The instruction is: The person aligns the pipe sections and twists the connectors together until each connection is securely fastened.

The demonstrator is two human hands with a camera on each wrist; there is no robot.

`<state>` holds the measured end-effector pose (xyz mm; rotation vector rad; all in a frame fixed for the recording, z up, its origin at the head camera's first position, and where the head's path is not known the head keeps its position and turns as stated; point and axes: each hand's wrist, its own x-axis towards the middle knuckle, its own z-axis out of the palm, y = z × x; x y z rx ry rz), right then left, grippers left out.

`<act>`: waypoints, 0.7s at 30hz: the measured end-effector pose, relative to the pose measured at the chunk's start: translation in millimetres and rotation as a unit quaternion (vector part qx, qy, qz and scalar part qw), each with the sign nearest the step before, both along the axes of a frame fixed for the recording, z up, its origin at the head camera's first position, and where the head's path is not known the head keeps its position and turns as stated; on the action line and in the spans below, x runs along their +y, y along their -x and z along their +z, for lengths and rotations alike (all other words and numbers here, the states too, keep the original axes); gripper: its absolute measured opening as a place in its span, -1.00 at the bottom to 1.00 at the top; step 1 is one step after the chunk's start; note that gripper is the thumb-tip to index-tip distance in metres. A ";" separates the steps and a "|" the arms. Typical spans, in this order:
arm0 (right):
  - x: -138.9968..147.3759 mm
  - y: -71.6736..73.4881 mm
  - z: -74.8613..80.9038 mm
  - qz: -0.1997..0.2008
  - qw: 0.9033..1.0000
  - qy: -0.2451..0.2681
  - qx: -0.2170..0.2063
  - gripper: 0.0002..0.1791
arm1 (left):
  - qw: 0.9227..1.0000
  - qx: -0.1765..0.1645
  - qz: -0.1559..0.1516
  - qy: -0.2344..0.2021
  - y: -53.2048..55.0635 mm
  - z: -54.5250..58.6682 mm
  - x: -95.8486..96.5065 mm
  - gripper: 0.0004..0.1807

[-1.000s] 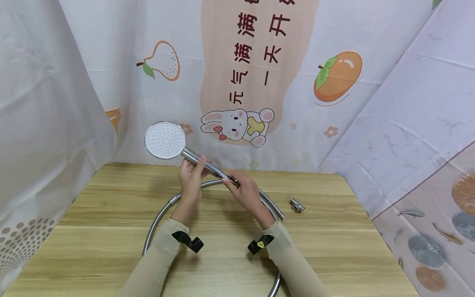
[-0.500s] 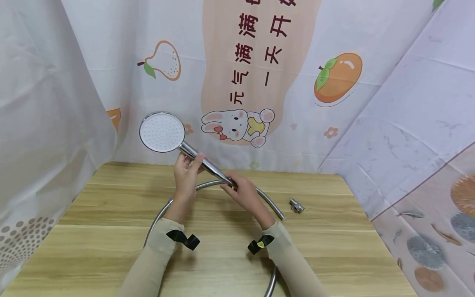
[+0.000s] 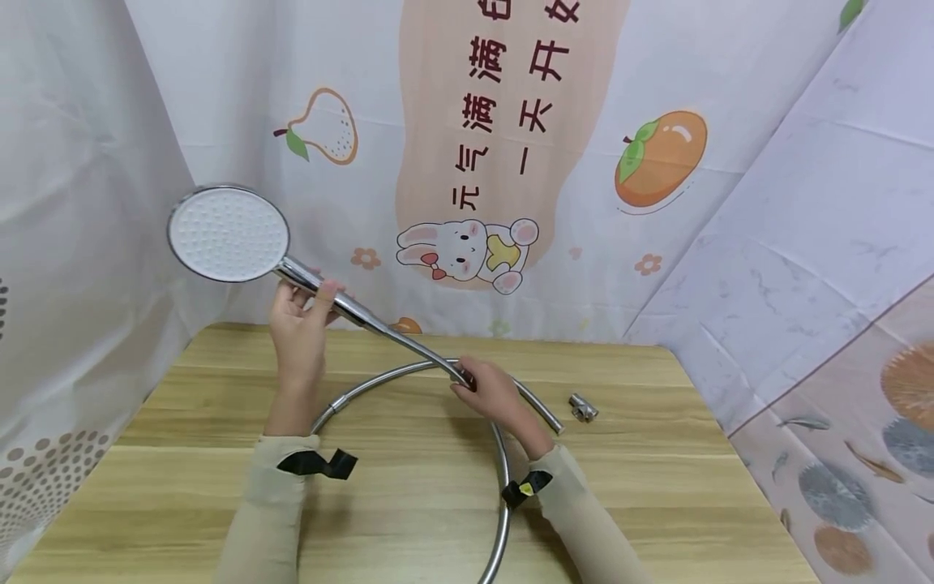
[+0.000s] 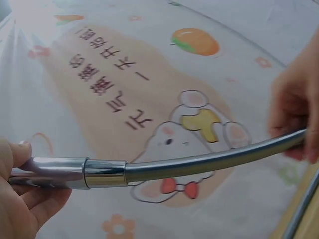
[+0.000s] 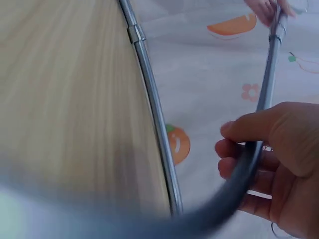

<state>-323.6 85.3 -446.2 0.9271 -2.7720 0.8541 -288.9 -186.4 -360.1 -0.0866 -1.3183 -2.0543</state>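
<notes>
A round hand shower (image 3: pixel 229 234) with a white nozzle face and chrome handle is raised at the left, tilted up. My left hand (image 3: pixel 297 341) grips its handle, thumb on the near side. From the handle's lower end runs a grey metal shower hose (image 3: pixel 417 347); the left wrist view shows the chrome collar (image 4: pixel 105 173) where they meet. My right hand (image 3: pixel 498 397) holds that hose farther along, with its fingers curled round it in the right wrist view. Below the hand the hose curves down toward the front of the table.
A curved metal hose section (image 3: pixel 394 375) with a collar lies along the back of the wooden table (image 3: pixel 657 487), its free end at the right. Near that end lies a small chrome fitting (image 3: pixel 583 407). A printed curtain (image 3: pixel 584 268) hangs directly behind.
My left hand has lifted the hand shower up and to the left. My right hand has shifted slightly right and down, and a longer stretch of hose now shows between the hands.
</notes>
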 end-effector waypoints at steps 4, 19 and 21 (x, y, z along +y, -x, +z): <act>18.6 -1.7 -1.2 0.008 0.999 -0.008 -0.041 -0.85 | 1.000 0.008 -0.003 -0.005 -11.9 11.4 -14.3 -0.74; 56.6 -8.8 6.7 0.045 0.996 -0.034 -0.068 -0.84 | 0.995 -0.004 -0.073 0.069 -21.1 46.9 -34.0 -0.68; 59.3 -10.7 7.5 0.049 0.995 -0.023 -0.078 -0.85 | 0.993 -0.002 -0.092 0.072 -19.9 49.7 -33.0 -0.69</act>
